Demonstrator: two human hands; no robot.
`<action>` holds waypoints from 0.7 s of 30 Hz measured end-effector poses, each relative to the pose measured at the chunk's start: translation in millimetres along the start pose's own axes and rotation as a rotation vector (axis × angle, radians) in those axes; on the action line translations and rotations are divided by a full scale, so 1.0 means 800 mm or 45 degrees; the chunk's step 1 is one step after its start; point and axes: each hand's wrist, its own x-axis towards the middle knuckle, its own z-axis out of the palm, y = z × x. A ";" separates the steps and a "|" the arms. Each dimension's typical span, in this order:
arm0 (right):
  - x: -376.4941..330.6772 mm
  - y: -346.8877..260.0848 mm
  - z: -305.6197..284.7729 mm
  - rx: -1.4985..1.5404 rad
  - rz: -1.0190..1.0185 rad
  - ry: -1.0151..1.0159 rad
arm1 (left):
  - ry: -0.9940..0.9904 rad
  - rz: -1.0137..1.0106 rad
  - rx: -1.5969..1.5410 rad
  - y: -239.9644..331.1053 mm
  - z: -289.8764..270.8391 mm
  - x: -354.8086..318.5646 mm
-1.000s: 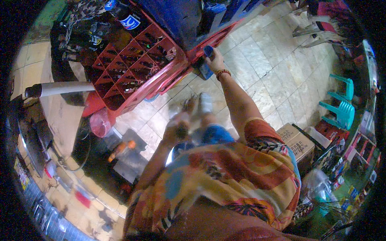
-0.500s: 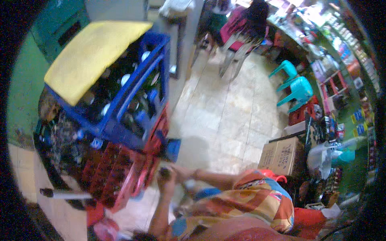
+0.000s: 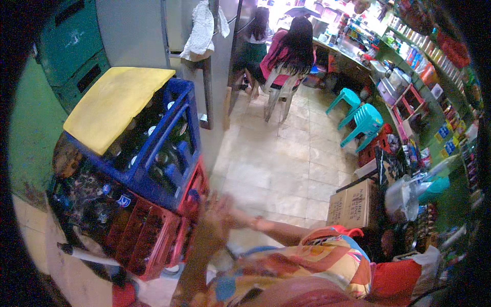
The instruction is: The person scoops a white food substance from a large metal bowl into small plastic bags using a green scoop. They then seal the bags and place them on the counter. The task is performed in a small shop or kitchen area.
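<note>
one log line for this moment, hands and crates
left hand: blurred, by red crate, grip unclear | right hand: open, near blue crate | yellow board on top

A small neighbourhood shop. Stacked plastic bottle crates, a blue one [image 3: 153,148] above red ones [image 3: 153,235], hold glass bottles. Beyond the blue crate, across the beige tiled floor [image 3: 286,169], shelves crowded with colourful packaged goods [image 3: 434,66] line the wall. Near those shelves stand 2 turquoise plastic stools [image 3: 358,115] and a brown cardboard carton [image 3: 353,204].
</note>
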 end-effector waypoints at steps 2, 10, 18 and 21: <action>-0.001 0.010 0.013 -0.051 0.015 -0.025 | -0.156 -0.063 -0.191 -0.001 0.006 0.002; 0.005 0.002 0.039 -0.079 -0.020 0.022 | -0.467 -0.089 0.151 0.032 -0.009 0.024; 0.001 -0.007 0.031 -0.093 -0.061 0.069 | 0.018 -0.094 0.083 0.045 -0.034 0.028; 0.007 -0.004 0.038 -0.117 -0.077 0.064 | -0.497 -0.111 0.252 0.041 0.004 0.017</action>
